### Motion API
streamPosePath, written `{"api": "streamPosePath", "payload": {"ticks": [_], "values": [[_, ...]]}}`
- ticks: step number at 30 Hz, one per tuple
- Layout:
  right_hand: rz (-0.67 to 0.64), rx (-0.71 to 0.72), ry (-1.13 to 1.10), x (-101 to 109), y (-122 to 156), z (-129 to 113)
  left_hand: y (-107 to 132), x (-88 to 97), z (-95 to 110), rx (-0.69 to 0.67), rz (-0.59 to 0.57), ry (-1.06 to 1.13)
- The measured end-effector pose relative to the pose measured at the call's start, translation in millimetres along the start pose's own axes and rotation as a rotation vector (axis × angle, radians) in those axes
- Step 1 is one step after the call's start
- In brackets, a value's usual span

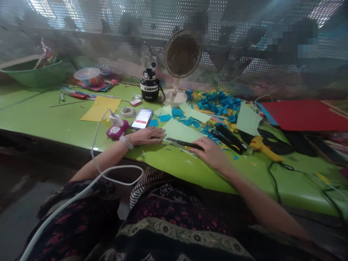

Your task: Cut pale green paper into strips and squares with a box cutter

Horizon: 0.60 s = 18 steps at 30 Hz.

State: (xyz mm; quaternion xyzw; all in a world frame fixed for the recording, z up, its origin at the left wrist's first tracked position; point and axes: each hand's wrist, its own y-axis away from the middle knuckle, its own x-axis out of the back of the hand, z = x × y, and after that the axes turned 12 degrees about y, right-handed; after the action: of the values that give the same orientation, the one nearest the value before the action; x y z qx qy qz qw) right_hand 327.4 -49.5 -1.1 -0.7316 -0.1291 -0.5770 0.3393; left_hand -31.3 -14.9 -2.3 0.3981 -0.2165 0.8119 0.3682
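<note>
My left hand [146,136] lies flat on the green table [49,116], fingers stretched out, touching the near left corner of a pale green paper sheet [181,131]. My right hand [210,152] rests just right of it, fingers curled over the end of a long black tool [182,143], perhaps a cutter, lying along the sheet's near edge. A phone [141,119] with a lit screen lies just beyond my left hand. Small paper scraps [189,162] lie by the table's front edge.
A yellow glue gun [263,148], black scissors [272,139] and cords lie to the right. Blue and yellow paper bits [217,103], a desk fan [181,61], a black bottle [149,85], tape rolls [126,111], yellow paper [100,108], red card [307,115] and a green basin [35,72] sit further back. A white cable [103,174] crosses my lap.
</note>
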Motion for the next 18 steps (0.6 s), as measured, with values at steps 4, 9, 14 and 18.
{"api": "streamPosePath", "payload": {"ticks": [4,9,14,18], "values": [[0.09,-0.171,0.079,7.0,3.4,38.8,1.0,2.0,13.0,0.055,0.012,-0.044],[0.066,-0.316,0.174,4.2,-3.9,61.6,1.3,-11.5,37.8,0.139,0.044,-0.181],[0.035,-0.311,0.223,1.1,-9.7,52.0,-8.2,-66.5,79.1,0.128,0.146,-0.329],[-0.028,-0.302,0.259,-0.4,-9.4,47.5,-30.7,-106.9,119.0,0.032,0.222,-0.353]]}}
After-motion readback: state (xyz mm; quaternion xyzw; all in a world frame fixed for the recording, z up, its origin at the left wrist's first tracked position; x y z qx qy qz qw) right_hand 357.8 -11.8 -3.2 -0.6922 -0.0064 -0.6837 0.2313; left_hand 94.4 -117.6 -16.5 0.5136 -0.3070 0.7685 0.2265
